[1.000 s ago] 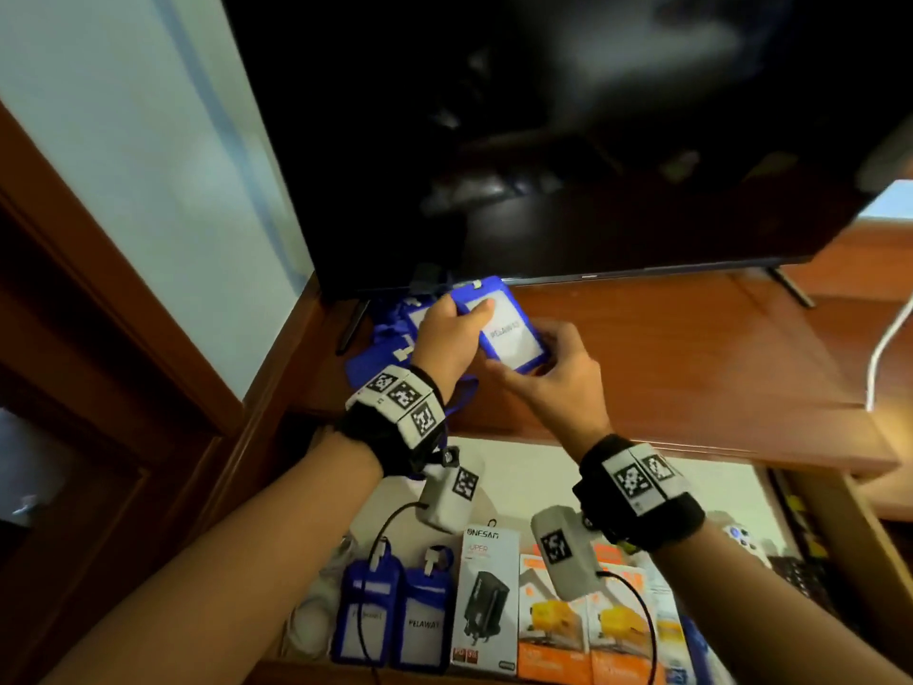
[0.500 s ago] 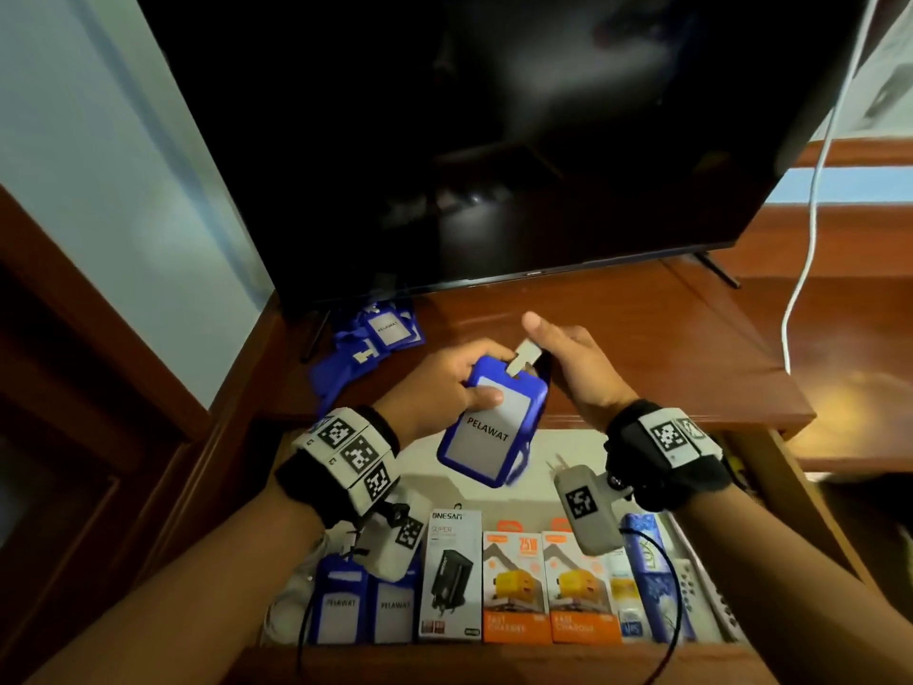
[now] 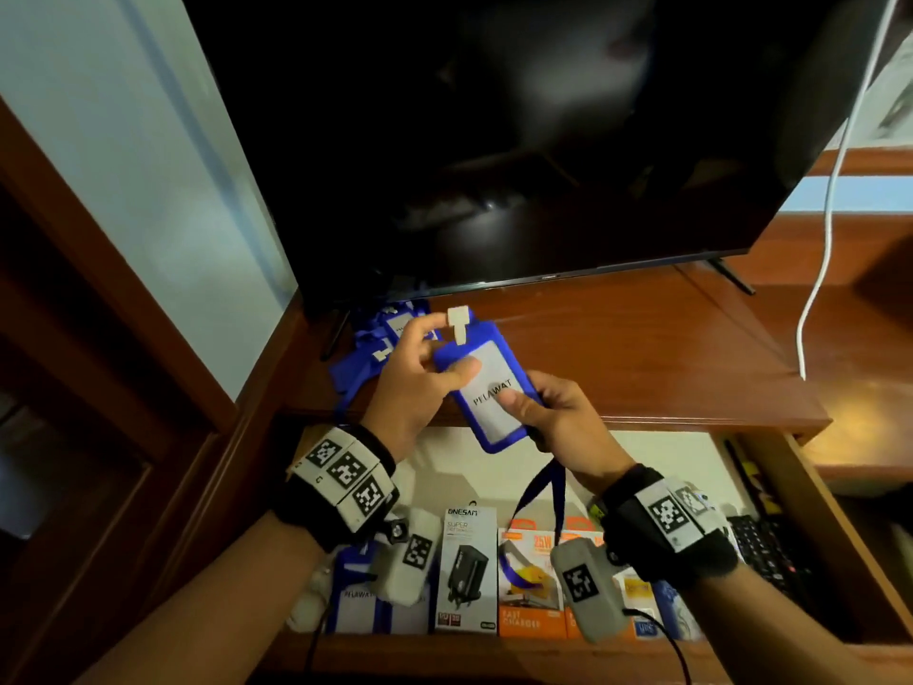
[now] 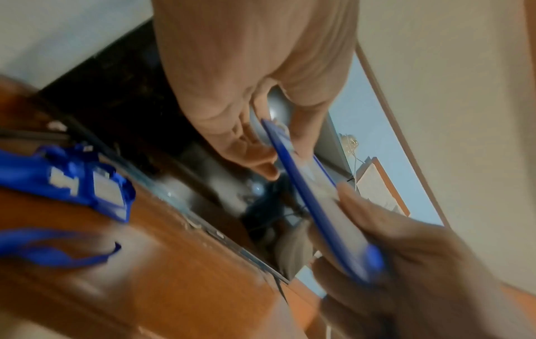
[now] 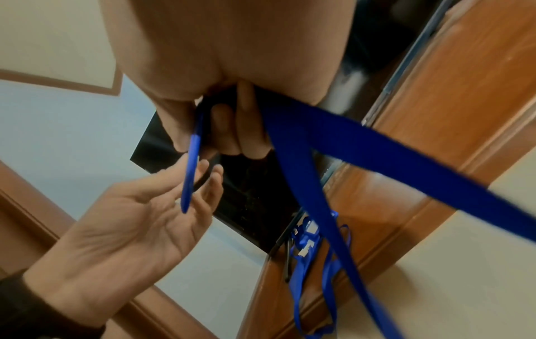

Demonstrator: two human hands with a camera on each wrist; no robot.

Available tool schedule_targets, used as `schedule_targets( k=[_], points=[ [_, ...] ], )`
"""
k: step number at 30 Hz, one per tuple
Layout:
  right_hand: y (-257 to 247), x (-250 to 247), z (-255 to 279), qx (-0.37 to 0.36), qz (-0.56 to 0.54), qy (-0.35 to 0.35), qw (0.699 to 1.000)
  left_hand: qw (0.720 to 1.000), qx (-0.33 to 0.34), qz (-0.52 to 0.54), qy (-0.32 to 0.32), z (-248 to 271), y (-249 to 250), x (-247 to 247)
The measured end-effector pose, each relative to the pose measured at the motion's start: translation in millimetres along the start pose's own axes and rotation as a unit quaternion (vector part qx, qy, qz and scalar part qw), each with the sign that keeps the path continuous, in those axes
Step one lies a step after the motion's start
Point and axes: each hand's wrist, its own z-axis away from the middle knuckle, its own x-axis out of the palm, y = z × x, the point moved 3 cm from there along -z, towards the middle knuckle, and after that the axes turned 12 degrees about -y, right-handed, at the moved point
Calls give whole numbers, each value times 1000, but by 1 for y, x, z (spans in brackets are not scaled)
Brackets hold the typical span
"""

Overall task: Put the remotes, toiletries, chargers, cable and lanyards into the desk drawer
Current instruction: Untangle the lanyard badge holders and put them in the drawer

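A blue lanyard badge printed PELAWAT hangs in the air above the desk's front edge, held by both hands. My left hand pinches its upper part, thumb on the front, a finger by the white clip. My right hand grips the lower end, thumb on the card. The blue strap dangles from that hand over the open drawer. In the left wrist view the badge shows edge-on; in the right wrist view the strap falls from my curled fingers.
More blue lanyards lie heaped on the desk's back left under the television. In the drawer lie two lanyard badges, charger boxes, and dark remotes at the right. A white cable hangs at the right.
The badge was lifted off the heap and brought toward me. My left fingers have gone up to the clip, and my right hand has shifted from the clip to the lower end.
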Motion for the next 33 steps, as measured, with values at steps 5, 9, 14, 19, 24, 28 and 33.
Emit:
schedule_targets(
  k=[5,9,14,19,24,28,33],
  points=[
    [-2,4,0,73,41,-96,992,932,-9,-273,-239,-3,22,-32],
    [0,10,-7,105,74,-124,984,829,-132,-367,-401,8,23,-40],
    [15,18,-8,98,23,-66,993,888,-112,-298,-332,14,8,-59],
    [41,35,4,104,-145,-48,983,968,-82,-175,-161,14,-3,-84],
    [51,52,2,104,-144,-39,983,986,-31,-161,-12,12,-12,-98],
    [40,66,-2,157,-55,-23,986,961,37,-263,78,12,-11,-98],
    [3,81,-10,99,222,-86,966,908,72,-410,57,15,-13,-92]
  ],
)
